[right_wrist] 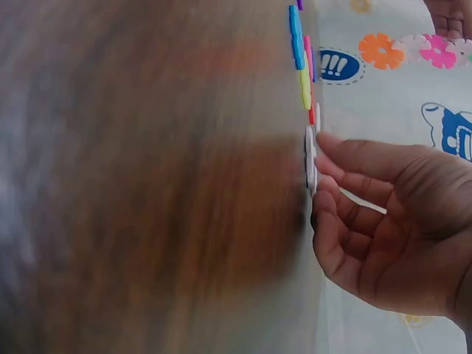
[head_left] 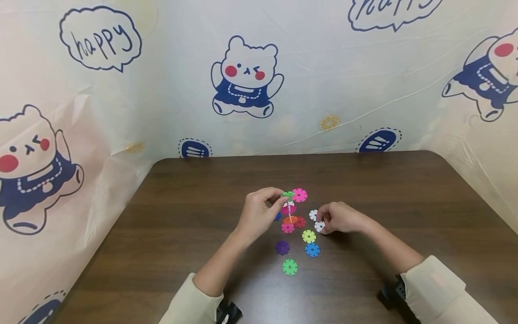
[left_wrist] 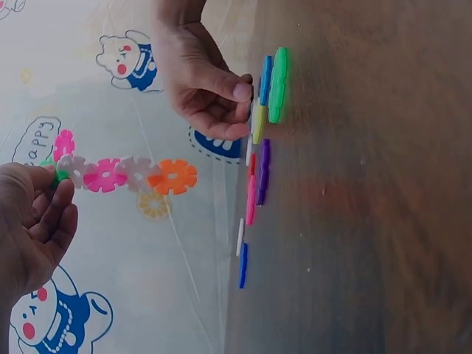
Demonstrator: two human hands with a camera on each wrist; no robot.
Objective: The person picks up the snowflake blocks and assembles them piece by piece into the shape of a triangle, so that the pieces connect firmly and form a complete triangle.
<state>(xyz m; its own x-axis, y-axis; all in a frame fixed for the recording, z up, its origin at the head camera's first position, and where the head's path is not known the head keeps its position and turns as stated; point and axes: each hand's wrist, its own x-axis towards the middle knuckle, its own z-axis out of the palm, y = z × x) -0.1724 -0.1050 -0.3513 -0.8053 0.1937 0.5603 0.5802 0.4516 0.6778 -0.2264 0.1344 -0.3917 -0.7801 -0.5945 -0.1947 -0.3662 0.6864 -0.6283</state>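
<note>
My left hand [head_left: 259,211] pinches a green notched disc [head_left: 288,194] at the upper end of a hanging chain of interlocking plastic discs. In the left wrist view the chain also has a pink disc [left_wrist: 103,175], white discs [left_wrist: 136,174] and an orange disc [left_wrist: 173,177] at its far end. Another pink disc [head_left: 300,195] sticks out beside the green one. At the right of the loose discs, my right hand [head_left: 340,217] pinches a white notched disc [right_wrist: 310,158] at the tabletop between thumb and fingers. A second white disc [head_left: 313,215] lies close by.
Several loose discs lie on the brown table [head_left: 182,252]: yellow [head_left: 309,236], light blue [head_left: 312,250], purple [head_left: 282,247], green [head_left: 289,267], red [head_left: 300,222] and pink [head_left: 288,228]. A dark blue disc [head_left: 277,217] is partly hidden by the left hand. A printed curtain [head_left: 307,81] stands behind.
</note>
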